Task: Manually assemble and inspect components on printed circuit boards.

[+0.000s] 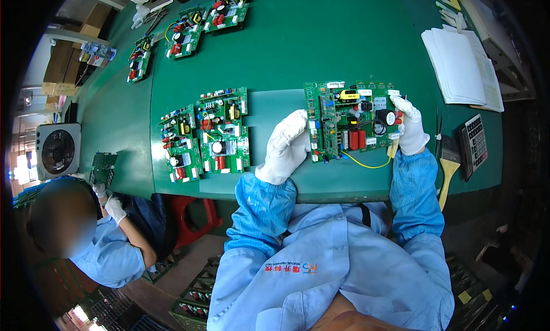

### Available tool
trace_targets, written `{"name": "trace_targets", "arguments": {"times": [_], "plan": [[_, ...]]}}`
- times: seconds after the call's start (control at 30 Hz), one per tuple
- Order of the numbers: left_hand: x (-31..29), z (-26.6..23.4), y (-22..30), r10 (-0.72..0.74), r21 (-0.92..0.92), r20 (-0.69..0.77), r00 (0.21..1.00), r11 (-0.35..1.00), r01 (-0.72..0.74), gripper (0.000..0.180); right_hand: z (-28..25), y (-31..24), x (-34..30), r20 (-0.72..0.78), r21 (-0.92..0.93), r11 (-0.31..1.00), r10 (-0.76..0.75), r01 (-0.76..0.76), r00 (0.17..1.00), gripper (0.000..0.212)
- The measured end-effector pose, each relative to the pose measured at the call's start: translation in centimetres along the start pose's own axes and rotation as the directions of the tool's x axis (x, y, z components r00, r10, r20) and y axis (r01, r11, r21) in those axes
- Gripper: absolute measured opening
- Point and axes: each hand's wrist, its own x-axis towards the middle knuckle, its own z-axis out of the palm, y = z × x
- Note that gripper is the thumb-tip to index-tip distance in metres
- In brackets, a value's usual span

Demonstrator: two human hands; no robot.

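Observation:
Between my two white-gloved hands is a green circuit board (339,110) crowded with parts: red and black blocks, a yellow one, a round black one and white connectors. A yellow wire loops from its near edge. My left hand (285,145) grips the board's left edge, its fingers partly hidden. Around the right edge closes my right hand (410,124), fingers bent over the top. The board is held above the near side of the green table mat (344,50). To the left lie two similar boards (223,133) (181,145) side by side.
More circuit boards (187,36) lie at the far left. On the right are white papers (455,70), a calculator (474,145) and a yellow-handled brush (449,165). A fan (59,150) stands left, near a co-worker in gloves (114,208) holding a board. A red stool (192,222) is below.

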Motion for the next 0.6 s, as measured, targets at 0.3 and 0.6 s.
{"name": "trace_targets", "arguments": {"times": [0.3, 0.6], "plan": [[-0.1, 0.7, 0.3, -0.001, -0.004, -0.001, 1.000, 1.000, 0.001, 0.042, -0.8, 1.1, 0.4, 0.069, 0.153, 0.988, -0.031, 0.020, 0.997, 0.017], [0.3, 0.6, 0.3, -0.006, -0.016, -0.037, 0.999, 1.000, 0.005, 0.042, -1.3, 1.0, 0.5, 0.031, 0.047, 0.998, -0.037, 0.036, 0.999, 0.018]]}}
